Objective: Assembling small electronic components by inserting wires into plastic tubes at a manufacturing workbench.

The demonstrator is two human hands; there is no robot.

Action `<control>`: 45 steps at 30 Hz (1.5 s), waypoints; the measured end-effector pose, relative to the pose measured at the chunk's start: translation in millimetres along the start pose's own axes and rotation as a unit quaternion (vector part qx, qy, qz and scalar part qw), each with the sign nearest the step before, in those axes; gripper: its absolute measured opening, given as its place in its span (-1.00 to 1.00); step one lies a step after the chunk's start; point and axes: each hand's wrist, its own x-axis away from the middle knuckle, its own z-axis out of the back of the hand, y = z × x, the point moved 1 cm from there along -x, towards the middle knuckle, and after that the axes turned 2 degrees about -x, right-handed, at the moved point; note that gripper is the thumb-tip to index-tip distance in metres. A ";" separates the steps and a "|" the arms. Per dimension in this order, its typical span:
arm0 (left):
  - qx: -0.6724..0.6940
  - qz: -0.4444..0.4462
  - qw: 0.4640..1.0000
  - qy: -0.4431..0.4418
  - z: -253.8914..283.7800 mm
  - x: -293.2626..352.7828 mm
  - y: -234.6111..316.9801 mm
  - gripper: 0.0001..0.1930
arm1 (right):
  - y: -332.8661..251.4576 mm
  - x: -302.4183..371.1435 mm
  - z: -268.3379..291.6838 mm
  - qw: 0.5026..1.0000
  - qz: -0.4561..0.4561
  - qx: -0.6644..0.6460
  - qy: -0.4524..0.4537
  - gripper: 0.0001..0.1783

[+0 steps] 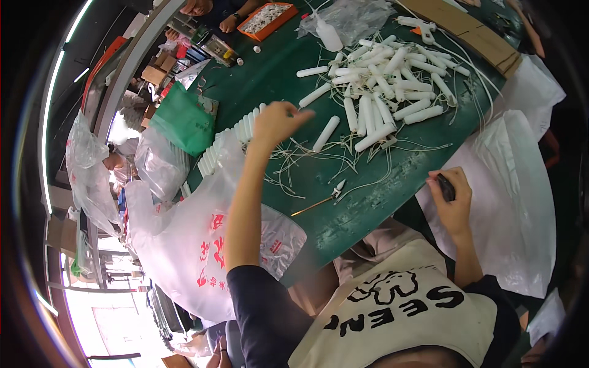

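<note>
My left hand [277, 127] reaches over the table at the right end of a row of white tubes [211, 156] laid side by side. Its fingers stretch to the right, slightly blurred, and I see nothing held in them. Thin white wires [285, 162] trail from the row beneath that hand. Off the table's near right edge, my right hand [454, 205] is closed around a small dark object [446, 187], its kind unclear. A single white tube [326, 134] lies between the row and a large heap of similar wired tubes [392, 80].
A glue gun [418, 27], a white squeeze bottle [328, 35] and a clear plastic bag [359, 15] lie beyond the heap. A thin brown rod [311, 206] rests near the front edge. Plastic sacks [178, 245] hang at left. Another person works behind an orange tray [265, 30].
</note>
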 end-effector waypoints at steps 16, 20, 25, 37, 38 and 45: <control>0.246 -0.024 0.939 0.238 92.5 48.4 37.0 -0.65 | -23.4 11.4 13.8 1.000 -0.016 -0.006 0.006 -0.88; 0.406 -0.074 0.883 0.222 135.9 126.2 86.8 -0.72 | -28.6 6.3 19.5 0.996 0.031 -0.083 0.003 -0.91; 0.563 -0.199 0.785 0.165 131.9 205.4 97.0 -0.69 | -56.9 -4.0 22.8 0.965 0.035 -0.256 -0.040 -0.86; 0.576 -0.045 0.816 -0.029 18.3 237.1 123.6 -0.78 | -84.4 26.5 -28.0 0.879 -0.029 -0.410 -0.240 -0.61; 0.576 -0.039 0.816 -0.025 16.3 238.0 119.5 -0.78 | -83.4 28.2 -29.5 0.899 -0.031 -0.362 -0.244 -0.63; 0.463 -0.066 0.881 0.070 28.4 235.3 91.8 -0.58 | -81.9 35.4 -36.6 0.941 -0.037 -0.250 -0.225 -0.71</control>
